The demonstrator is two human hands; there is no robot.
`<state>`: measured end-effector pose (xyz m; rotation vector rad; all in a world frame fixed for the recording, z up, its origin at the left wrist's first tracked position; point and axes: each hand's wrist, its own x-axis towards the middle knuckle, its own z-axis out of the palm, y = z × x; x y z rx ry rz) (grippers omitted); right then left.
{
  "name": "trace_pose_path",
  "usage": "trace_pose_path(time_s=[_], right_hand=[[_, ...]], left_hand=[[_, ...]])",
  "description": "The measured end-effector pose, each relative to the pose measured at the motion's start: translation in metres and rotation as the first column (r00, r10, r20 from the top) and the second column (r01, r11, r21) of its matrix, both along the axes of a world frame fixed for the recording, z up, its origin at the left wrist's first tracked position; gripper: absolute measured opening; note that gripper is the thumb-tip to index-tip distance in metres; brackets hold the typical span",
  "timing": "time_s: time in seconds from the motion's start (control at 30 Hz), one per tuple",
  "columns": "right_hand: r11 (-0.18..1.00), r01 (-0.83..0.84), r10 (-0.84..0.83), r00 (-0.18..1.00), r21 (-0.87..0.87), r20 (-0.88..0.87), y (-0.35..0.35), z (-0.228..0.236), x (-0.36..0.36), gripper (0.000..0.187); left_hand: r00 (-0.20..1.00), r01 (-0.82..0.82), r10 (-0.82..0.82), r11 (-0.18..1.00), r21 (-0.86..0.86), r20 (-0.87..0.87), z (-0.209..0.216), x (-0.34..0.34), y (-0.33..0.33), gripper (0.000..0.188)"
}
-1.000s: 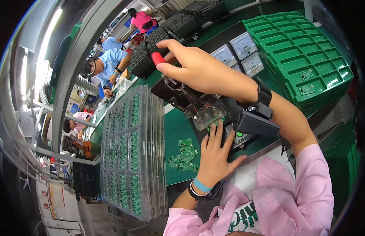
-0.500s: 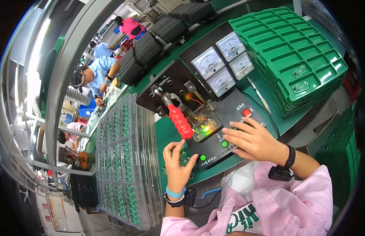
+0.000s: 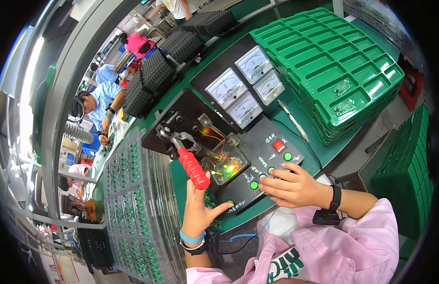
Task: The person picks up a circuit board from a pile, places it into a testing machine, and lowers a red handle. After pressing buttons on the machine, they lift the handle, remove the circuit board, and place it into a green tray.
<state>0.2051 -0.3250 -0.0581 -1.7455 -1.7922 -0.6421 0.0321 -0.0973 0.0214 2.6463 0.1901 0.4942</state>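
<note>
A clamp with a ribbed red handle (image 3: 194, 169) stands on a black test fixture, its handle slanting down toward me. My left hand (image 3: 195, 213) is at the handle's lower end, fingers up against or just behind it. Its thumb stretches apart to a green button (image 3: 230, 203) at the panel's near corner. Over the row of buttons lies my right hand (image 3: 295, 188), fingers extended, fingertips at or just above a button. A clear block (image 3: 227, 166) beside the handle glows green and yellow, with red wires above it. Whether either hand presses a button is unclear.
Several analog meters (image 3: 226, 88) stand behind the panel, which has a red switch (image 3: 278, 145). Stacked green trays (image 3: 323, 61) hold two circuit boards at right. A pen-like probe (image 3: 293, 120) lies between. Clear trays of boards (image 3: 129, 203) are stacked left. Co-workers sit beyond.
The whole view has shifted. My left fingers have come up to the red handle, and the thumb has reached the corner button. My right hand has drawn nearer me, uncovering more green buttons.
</note>
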Motion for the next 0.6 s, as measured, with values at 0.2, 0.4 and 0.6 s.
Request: trace_pose_path(time_s=[0.2,0.4,0.6], right_hand=[[0.982,-0.101,0.074,0.984,-0.160,-0.163,0.008,0.027,0.005,0.042],[0.633,-0.407,0.498,0.865,0.658,0.055,0.122,0.159,0.025,0.055],[0.676,-0.083,0.572,0.685,0.732,-0.451,0.210,0.202,0.062,0.044]], left_hand=[[0.986,-0.047,0.039,0.998,-0.044,-0.162,0.009,0.004,-0.010,0.100],[0.997,-0.078,0.078,0.995,0.056,0.002,0.002,-0.003,-0.016,0.092],[0.946,-0.324,0.322,0.944,0.055,0.038,0.007,-0.026,-0.023,0.065]])
